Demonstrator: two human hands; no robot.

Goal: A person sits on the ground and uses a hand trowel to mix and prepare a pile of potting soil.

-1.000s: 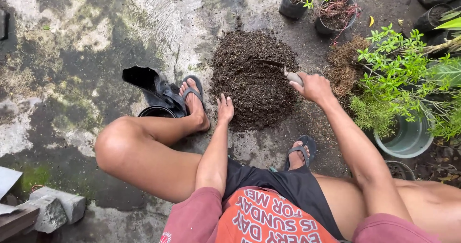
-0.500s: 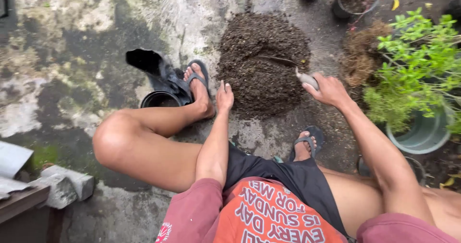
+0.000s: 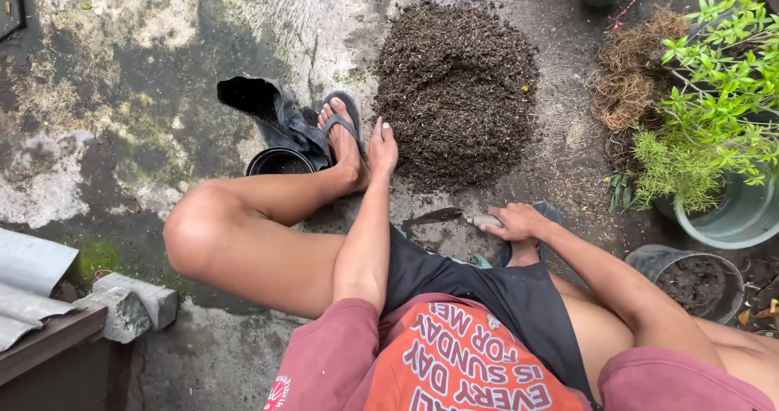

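Trowel [image 3: 445, 215] now pulled back from soil heap [image 3: 458, 90], at six o'clock of it; right hand [image 3: 513, 220] gripping handle, left hand [image 3: 381, 147] spread flat on concrete.

A rough concrete floor [image 3: 162, 70] is seen outdoors under flat, even daylight, stained dark with damp and blotched with green moss and pale patches. At the lower left, grey concrete blocks [image 3: 130, 307] are set beside a dark wooden edge [image 3: 49, 354], over which a corrugated metal sheet [image 3: 28, 273] is laid. No walls or windows are shown.
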